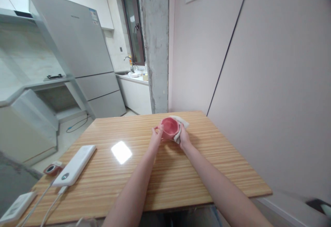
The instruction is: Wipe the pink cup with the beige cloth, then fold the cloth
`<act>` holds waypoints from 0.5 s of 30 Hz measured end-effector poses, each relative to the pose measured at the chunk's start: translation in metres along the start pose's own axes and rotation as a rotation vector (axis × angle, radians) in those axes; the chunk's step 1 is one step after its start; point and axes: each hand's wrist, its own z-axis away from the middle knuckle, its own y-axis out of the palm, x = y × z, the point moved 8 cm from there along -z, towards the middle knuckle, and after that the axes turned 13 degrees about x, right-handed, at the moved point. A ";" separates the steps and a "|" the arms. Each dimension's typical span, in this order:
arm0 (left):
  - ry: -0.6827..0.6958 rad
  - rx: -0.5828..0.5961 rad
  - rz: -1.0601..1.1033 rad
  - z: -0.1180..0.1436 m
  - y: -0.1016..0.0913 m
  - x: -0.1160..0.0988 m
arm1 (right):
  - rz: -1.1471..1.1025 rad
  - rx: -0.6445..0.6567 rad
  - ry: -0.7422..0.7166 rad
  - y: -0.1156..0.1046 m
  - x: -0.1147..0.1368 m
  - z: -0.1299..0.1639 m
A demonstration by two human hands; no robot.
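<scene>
**A:** What are your hands doing at this moment?

**B:** Both of your bare arms reach out across the wooden tabletop and meet at a pink cup, which sits toward twelve o'clock on the tabletop, near its far edge; your left hand is closed around the cup's nine o'clock side, fingers curled at what looks like the handle, seemingly to keep it from turning; your right hand is closed on a pale cloth, pressing it against the cup's three o'clock side.

**A:** Why is the cloth held like that?

**B:** It is bunched between your palm and the cup wall, with a loose fold trailing toward one o'clock behind the rim; that grip suits rubbing the outside while the other hand steadies it; whether the cup rests on the tabletop or is slightly lifted, I cannot tell; its mouth tips a little toward you, so the inside shows.

**A:** What else is near?

**B:** At eight o'clock lies a white power bank with white cables running off the near edge, well apart from the cup; just beside it, farther toward the tabletop's left edge, sits a small red and white object; a bright patch of reflected light lies between the power bank and your left arm; beyond the tabletop, at eleven o'clock, stands a grey refrigerator.
</scene>
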 end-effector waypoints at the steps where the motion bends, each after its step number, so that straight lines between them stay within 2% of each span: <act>1: -0.033 0.035 -0.011 0.001 0.004 0.002 | 0.011 -0.016 0.006 -0.003 0.005 -0.001; 4: -0.048 0.081 0.005 0.001 0.009 0.004 | 0.047 0.038 0.030 0.001 0.011 -0.002; 7: 0.014 -0.049 0.108 -0.001 -0.002 0.001 | 0.040 0.236 0.117 0.026 -0.006 0.004; 10: 0.175 -0.179 0.139 -0.001 -0.017 -0.010 | 0.003 0.353 0.207 0.044 -0.028 0.013; 12: 0.230 -0.191 0.094 0.000 -0.020 -0.015 | -0.013 0.337 0.212 0.043 -0.031 0.012; 15: 0.087 -0.090 0.093 0.000 -0.009 -0.006 | -0.022 0.225 0.134 0.026 -0.016 0.004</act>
